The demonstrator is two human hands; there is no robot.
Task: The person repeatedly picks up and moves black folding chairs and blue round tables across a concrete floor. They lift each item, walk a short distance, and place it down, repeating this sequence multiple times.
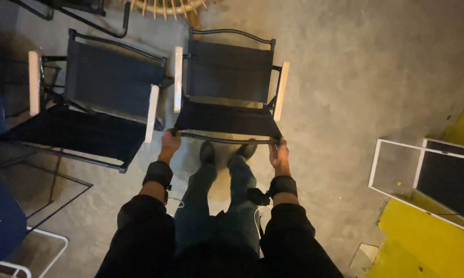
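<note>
Between both hands: black folding chair (226, 90); fabric seat, pale wooden armrests.

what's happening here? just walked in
A person stands over a black folding chair with pale wooden armrests, gripping the front bar of its seat at both corners: left hand at one end, right hand at the other. The chair sits unfolded on the concrete floor, right in front of the person's shoes. A second matching chair stands beside it, on the left-hand side, untouched. A white-framed panel lies off to the right.
</note>
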